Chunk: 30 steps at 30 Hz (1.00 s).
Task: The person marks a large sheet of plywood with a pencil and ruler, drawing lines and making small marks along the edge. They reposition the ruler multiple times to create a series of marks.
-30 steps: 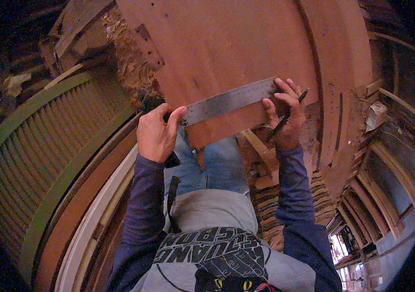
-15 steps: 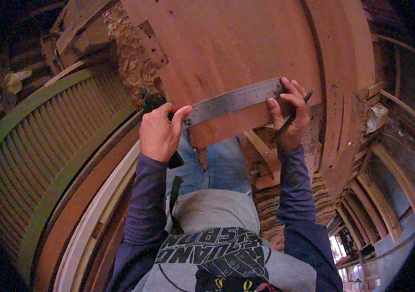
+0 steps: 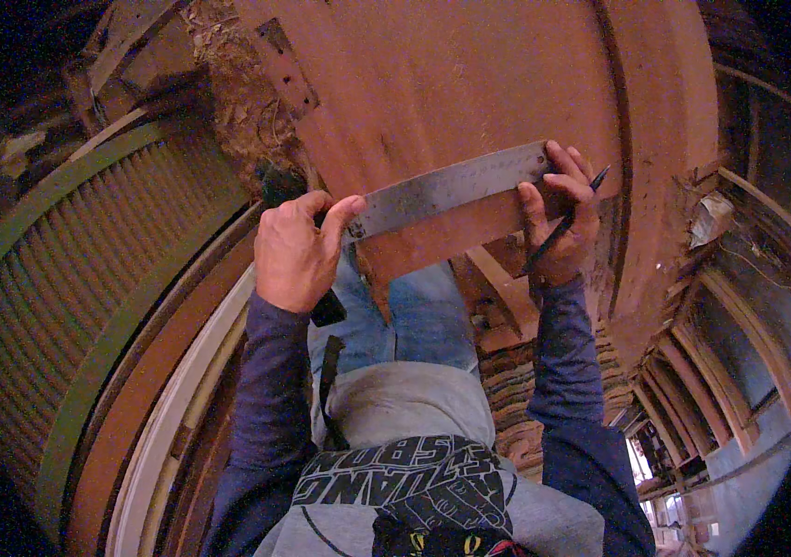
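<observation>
left hand (image 3: pixel 298 251), right hand (image 3: pixel 558 218) (with pencil (image 3: pixel 564 223)), steel ruler (image 3: pixel 446 188)

Ribbed green-framed panel (image 3: pixel 70 306): well left of the fingers.
Wood shavings (image 3: pixel 237 111): above the fingers.
Stacked timber frames (image 3: pixel 729 371): far right.

I had two hands up — my left hand (image 3: pixel 298 255) and my right hand (image 3: pixel 562 218). Between them lay one steel ruler (image 3: pixel 446 188), across one reddish wooden board (image 3: pixel 469 84). I counted one dark pencil (image 3: pixel 564 223) — tucked in my right fingers. One green-framed slatted panel (image 3: pixel 70 278) stood at my left.
</observation>
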Available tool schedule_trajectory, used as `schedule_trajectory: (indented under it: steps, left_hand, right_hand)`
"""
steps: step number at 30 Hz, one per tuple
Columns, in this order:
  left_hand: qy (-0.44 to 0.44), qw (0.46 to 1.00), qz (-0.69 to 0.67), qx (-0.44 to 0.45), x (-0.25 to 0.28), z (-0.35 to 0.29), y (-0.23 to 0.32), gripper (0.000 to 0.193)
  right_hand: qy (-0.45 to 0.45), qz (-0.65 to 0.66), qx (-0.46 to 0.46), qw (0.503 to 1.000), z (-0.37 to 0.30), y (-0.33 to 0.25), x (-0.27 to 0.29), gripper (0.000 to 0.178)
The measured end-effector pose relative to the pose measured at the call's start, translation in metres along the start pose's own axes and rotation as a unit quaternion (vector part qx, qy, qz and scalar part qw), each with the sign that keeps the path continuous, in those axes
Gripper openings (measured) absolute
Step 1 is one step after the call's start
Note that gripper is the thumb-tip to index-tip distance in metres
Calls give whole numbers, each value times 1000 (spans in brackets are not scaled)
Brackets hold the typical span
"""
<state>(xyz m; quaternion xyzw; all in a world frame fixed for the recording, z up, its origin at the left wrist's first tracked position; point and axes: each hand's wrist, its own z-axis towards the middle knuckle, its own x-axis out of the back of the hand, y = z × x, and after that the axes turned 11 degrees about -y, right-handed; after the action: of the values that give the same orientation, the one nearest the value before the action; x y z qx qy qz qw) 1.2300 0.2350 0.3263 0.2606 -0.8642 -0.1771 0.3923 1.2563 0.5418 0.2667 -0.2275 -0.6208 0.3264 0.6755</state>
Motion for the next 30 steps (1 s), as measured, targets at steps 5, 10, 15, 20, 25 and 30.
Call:
schedule_trajectory:
  steps: [5,10,15,20,25,30]
  left_hand:
    - [-4,1000,10,-9,-3,5,-9,46]
    - [2,1000,12,-24,-5,7,-10,45]
    - [-19,1000,4,-14,-4,8,-10,45]
    - [-13,999,-18,-37,-6,9,-10,42]
    - [-19,999,-26,-43,-9,13,-11,43]
    - [-22,999,-19,-34,-11,14,-10,44]
  right_hand:
    - [0,-3,0,1000,-2,6,-9,33]
    - [3,4,-3,1000,-5,8,-11,33]
    - [3,5,-1,1000,-4,10,-11,33]
    - [5,8,1,1000,-4,13,-12,32]
    - [11,7,2,1000,-4,17,-14,31]
    - [-2,-1,5,1000,-4,18,-12,31]
